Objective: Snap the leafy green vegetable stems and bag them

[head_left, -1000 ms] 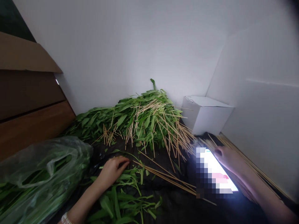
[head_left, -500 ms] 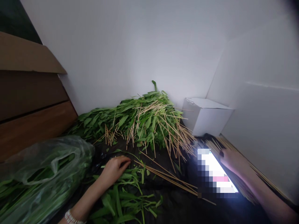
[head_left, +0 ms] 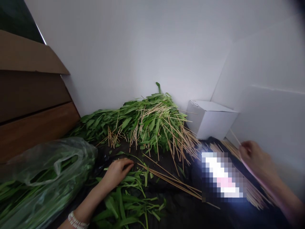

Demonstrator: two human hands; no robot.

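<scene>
My left hand (head_left: 117,171) rests palm down on loose green leafy stems (head_left: 130,203) spread on a black sheet, fingers curled over a few of them. My right hand (head_left: 256,159) is raised at the right, pinching a thin bamboo skewer (head_left: 235,137) that points up and left. Below it lies a bundle of bamboo skewers (head_left: 252,190) along the wall. A lit phone screen (head_left: 222,178) glows between my hands. A few long skewers (head_left: 171,181) lie on the sheet near my left hand.
A big heap of greens threaded on skewers (head_left: 147,124) is piled against the white wall. A white box (head_left: 209,119) stands in the corner. A clear plastic bag of greens (head_left: 40,178) lies at the left, beneath brown cardboard and wood boards (head_left: 30,105).
My right hand has lifted off the phone's edge and moved right and up, now holding a skewer. My left hand has stayed on the greens.
</scene>
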